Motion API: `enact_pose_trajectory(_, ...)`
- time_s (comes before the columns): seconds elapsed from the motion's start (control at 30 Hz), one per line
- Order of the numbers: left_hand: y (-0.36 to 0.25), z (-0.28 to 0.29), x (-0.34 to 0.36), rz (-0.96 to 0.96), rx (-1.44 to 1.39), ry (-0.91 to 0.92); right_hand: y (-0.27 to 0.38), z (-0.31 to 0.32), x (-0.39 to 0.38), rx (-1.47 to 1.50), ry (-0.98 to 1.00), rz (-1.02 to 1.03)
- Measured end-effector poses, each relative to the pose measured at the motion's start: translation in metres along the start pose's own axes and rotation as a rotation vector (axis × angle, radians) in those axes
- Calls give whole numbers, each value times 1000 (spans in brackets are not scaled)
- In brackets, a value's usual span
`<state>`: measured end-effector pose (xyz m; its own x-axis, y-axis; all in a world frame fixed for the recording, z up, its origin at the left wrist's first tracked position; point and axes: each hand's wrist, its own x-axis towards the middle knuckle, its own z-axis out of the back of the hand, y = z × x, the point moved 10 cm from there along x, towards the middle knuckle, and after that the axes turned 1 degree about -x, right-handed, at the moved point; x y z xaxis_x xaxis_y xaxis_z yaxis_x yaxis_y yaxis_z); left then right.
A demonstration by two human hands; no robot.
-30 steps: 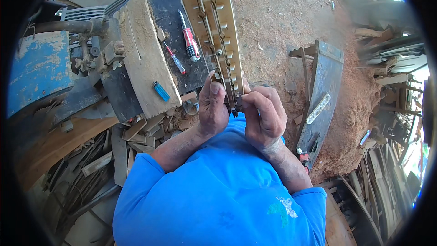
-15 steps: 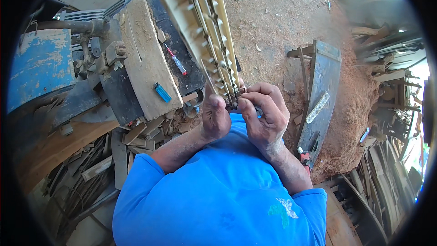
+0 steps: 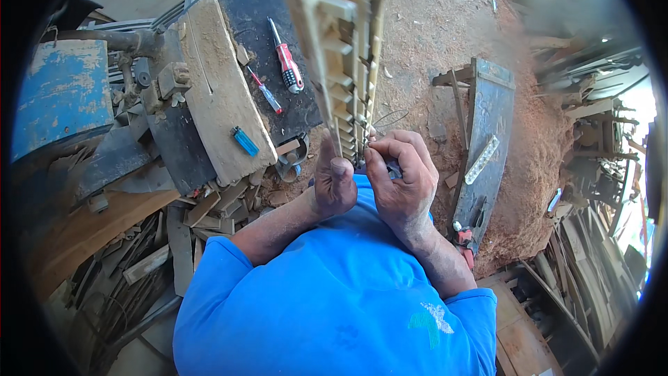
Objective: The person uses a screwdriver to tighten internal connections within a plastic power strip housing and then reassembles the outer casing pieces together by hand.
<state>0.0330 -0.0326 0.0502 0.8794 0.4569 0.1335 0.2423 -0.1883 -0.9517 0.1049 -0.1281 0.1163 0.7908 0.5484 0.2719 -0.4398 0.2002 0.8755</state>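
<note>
A long beige bar (image 3: 334, 14) with rows of small tabs and thin metal strips stands tilted up from my hands, its far end near the camera. My left hand (image 3: 335, 177) is wrapped round its lower end, thumb along the left side. My right hand (image 3: 400, 170) is pinched at the lower right of the bar, thumb and forefinger on a small part that I cannot make out. Left of the bar, a large red screwdriver (image 3: 289, 66) and a small screwdriver (image 3: 268, 94) lie on a dark board, and a blue lighter (image 3: 245, 141) on a dusty plank.
Rusty clamp fittings (image 3: 170, 80) and a peeling blue panel (image 3: 59, 94) are at the left. A grey plank (image 3: 487, 118) rests on reddish sawdust (image 3: 529, 195) at the right. Piles of wood offcuts (image 3: 146, 257) surround me.
The bar has tilted upright, its far end first swinging left, then back right, showing its side and uncovering the large screwdriver again. Both hands have stayed at its lower end, shifting slightly.
</note>
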Motion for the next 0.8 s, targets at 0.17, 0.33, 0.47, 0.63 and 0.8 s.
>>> enact_pose_trajectory(0.17, 11, 4, 6, 199, -301, -114, -10, 8, -6, 39, -6, -38)
enact_pose_trajectory(0.33, 15, 5, 16, 280, -346, -165, -8, 12, -5, 43, -24, 53)
enact_pose_trajectory(0.47, 21, 5, 19, 296, -396, -159, -6, 11, -3, 56, -61, 54)
enact_pose_trajectory(0.63, 28, 6, 17, 308, -485, -201, 0, 7, 0, 77, -81, 76)
enact_pose_trajectory(0.8, 33, 3, 23, 328, -606, -160, 8, 10, 2, 71, -122, 157)
